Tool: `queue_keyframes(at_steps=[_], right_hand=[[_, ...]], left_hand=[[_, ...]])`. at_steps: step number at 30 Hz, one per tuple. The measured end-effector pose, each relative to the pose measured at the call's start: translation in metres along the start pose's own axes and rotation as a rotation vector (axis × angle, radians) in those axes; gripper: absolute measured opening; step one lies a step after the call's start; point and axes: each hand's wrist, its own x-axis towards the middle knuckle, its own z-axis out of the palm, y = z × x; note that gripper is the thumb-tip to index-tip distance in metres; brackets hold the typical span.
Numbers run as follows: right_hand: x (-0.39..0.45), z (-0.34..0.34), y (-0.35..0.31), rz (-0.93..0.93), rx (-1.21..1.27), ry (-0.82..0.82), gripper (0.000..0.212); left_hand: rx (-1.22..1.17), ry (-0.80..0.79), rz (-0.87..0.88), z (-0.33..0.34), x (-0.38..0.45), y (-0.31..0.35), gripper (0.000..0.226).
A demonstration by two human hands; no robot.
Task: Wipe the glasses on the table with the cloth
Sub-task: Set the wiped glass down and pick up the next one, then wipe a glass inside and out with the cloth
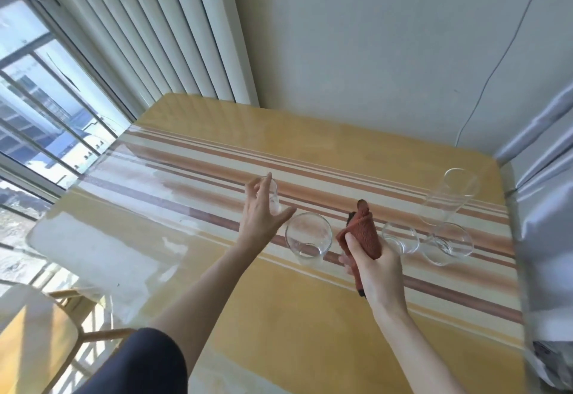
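Several clear glasses stand in a row on the striped yellow table (279, 316). My left hand (262, 212) hovers with fingers spread around a small narrow glass (274, 197); whether it touches the glass I cannot tell. Just to its right stands a wide tumbler (308, 237). My right hand (372, 265) grips a bunched rust-red cloth (364, 231), held upright above the table between the tumbler and a short glass (400, 237). Further right are a round glass (449, 243) and, behind it, a tall glass (454, 197).
A wooden chair (37, 334) stands at the lower left beside the table's near corner. A window (34, 108) and white vertical blinds (161, 28) fill the left side. Grey sheeting (545, 207) hangs along the table's right edge. A thin cable (496, 62) runs down the wall.
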Motion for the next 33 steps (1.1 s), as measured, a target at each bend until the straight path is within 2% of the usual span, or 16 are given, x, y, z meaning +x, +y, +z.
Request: queue_keyframes(at_steps=[6, 10, 16, 18, 23, 28, 30, 33], right_hand=[[0.026, 0.008, -0.012, -0.109, -0.120, 0.000, 0.011], [0.032, 0.007, -0.006, -0.113, -0.177, -0.005, 0.013], [0.027, -0.001, 0.000, -0.102, -0.198, 0.027, 0.014], [0.025, -0.005, -0.003, -0.103, -0.210, 0.030, 0.013], [0.013, -0.017, -0.023, -0.139, -0.147, 0.017, 0.012], [-0.011, -0.027, -0.053, -0.194, 0.113, 0.022, 0.029], [-0.018, -0.029, -0.068, -0.226, 0.197, -0.015, 0.040], [-0.033, -0.033, -0.093, -0.337, 0.253, -0.116, 0.040]], left_hand=[[0.172, -0.158, -0.105, -0.003, 0.061, -0.029, 0.085], [0.288, -0.268, -0.163, 0.012, 0.080, -0.048, 0.088], [0.303, -0.144, -0.152, 0.014, 0.078, -0.046, 0.065], [0.264, -0.127, -0.137, 0.006, 0.071, -0.036, 0.066], [0.079, -0.063, 0.034, -0.043, 0.050, 0.007, 0.077], [-0.191, -0.042, 0.143, -0.094, 0.006, 0.076, 0.081], [-0.294, -0.048, 0.185, -0.103, -0.013, 0.107, 0.080], [-0.427, -0.068, 0.208, -0.101, -0.038, 0.144, 0.075]])
